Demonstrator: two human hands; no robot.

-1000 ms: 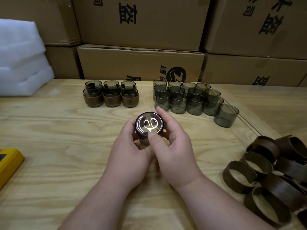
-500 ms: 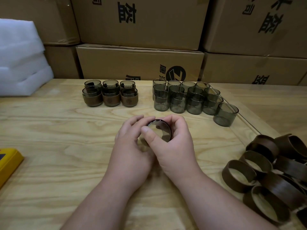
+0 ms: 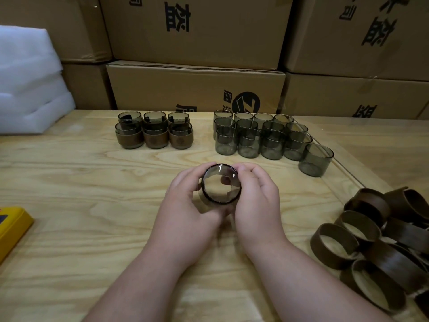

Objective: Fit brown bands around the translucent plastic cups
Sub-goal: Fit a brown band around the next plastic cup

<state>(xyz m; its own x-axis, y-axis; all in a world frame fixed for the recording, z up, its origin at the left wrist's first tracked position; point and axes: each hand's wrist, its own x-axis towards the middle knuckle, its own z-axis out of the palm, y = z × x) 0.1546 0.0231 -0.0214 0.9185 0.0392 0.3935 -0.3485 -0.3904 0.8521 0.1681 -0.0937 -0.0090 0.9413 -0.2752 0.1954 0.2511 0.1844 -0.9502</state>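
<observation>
Since half a second ago, you have turned the cup (image 3: 221, 184) so its round end faces you squarely, and your right thumb has lifted off that face. You hold the cup above the wooden table (image 3: 69, 187), between both hands: your left hand (image 3: 190, 205) curls round its left side, your right hand (image 3: 256, 196) round its right. Whether a band sits on it cannot be told. Six banded cups (image 3: 154, 132) stand at rear left, about fourteen bare cups (image 3: 264, 138) at rear centre, and a pile of loose brown bands (image 3: 383, 240), not countable, lies at right.
</observation>
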